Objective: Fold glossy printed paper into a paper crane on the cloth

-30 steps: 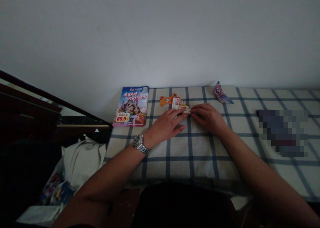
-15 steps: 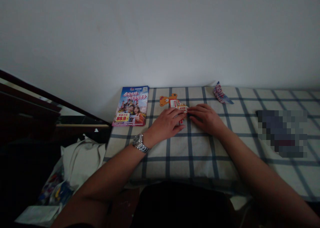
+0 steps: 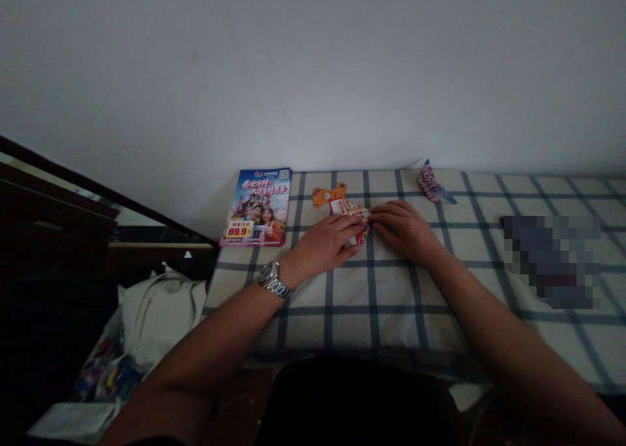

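A small piece of printed paper [image 3: 339, 206], red, white and yellow and partly folded, lies on the checked cloth in front of me. My left hand [image 3: 328, 238], with a metal watch on the wrist, rests across it, fingers on top and thumb along the near edge. At the paper's right edge, my right hand [image 3: 403, 229] pinches with its fingertips close to the left ones. Much of the paper is hidden under the left fingers. An orange bear-shaped cutout or print [image 3: 323, 197] shows just behind it; whether the two are joined I cannot tell.
A stack of colourful leaflets [image 3: 259, 205] lies to the left. Against the wall stands a folded paper piece [image 3: 433, 184]. A dark pixelated object [image 3: 550, 260] is at right. Below the left edge of the checked cloth [image 3: 323, 328] sits a pale bag [image 3: 163, 309].
The paper under my hands has turned or shifted slightly, and more of its red-and-white near part shows between the left thumb and fingers. Both hands have barely moved.
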